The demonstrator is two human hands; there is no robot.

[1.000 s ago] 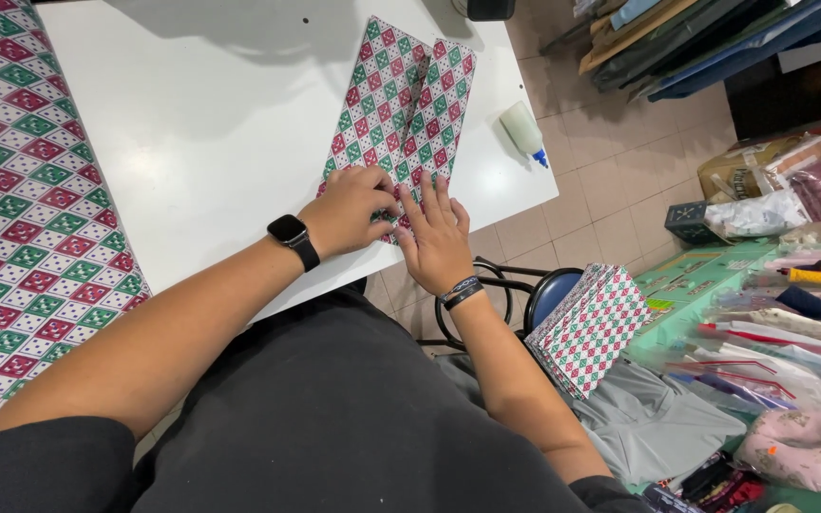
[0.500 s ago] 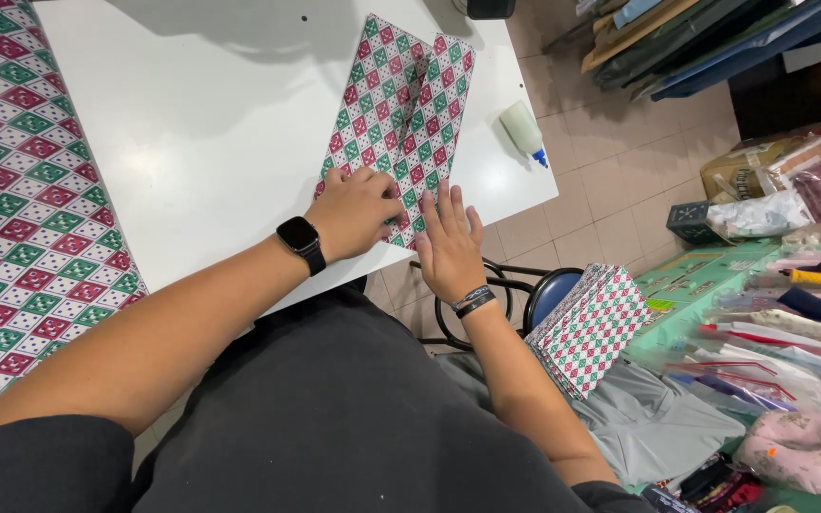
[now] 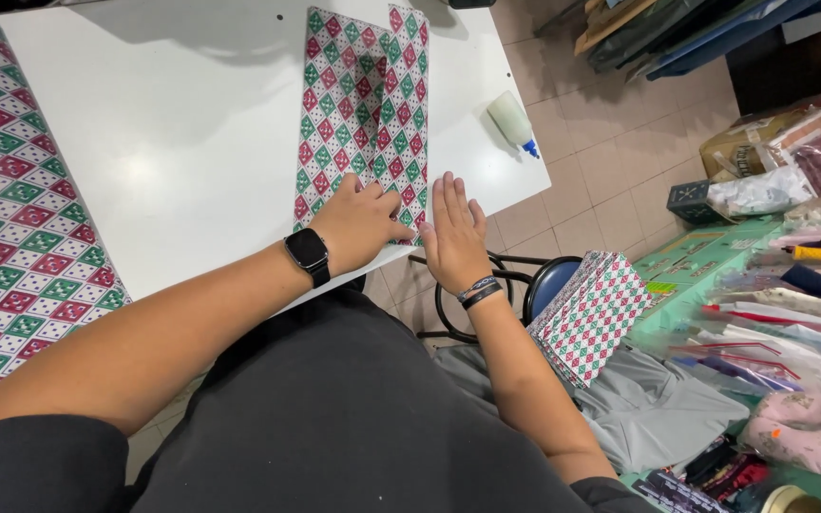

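Note:
A folded piece of red, green and white diamond-patterned paper (image 3: pixel 365 104) lies on the white table (image 3: pixel 173 142). My left hand (image 3: pixel 358 223), with a black watch on the wrist, presses on the paper's near end. My right hand (image 3: pixel 453 233), wearing a dark bracelet, lies flat with fingers together at the paper's near right corner, by the table's edge. Neither hand grips anything.
A large sheet of the same patterned paper (image 3: pixel 2 209) covers the table's left side. A glue bottle (image 3: pixel 511 121) lies near the right edge. A stack of patterned pieces (image 3: pixel 593 313) rests on a stool, with cluttered goods (image 3: pixel 791 285) to the right.
Both hands shifted a little along the paper's near end. My right hand has flattened out, fingers straight, beside the left. The view moved slightly.

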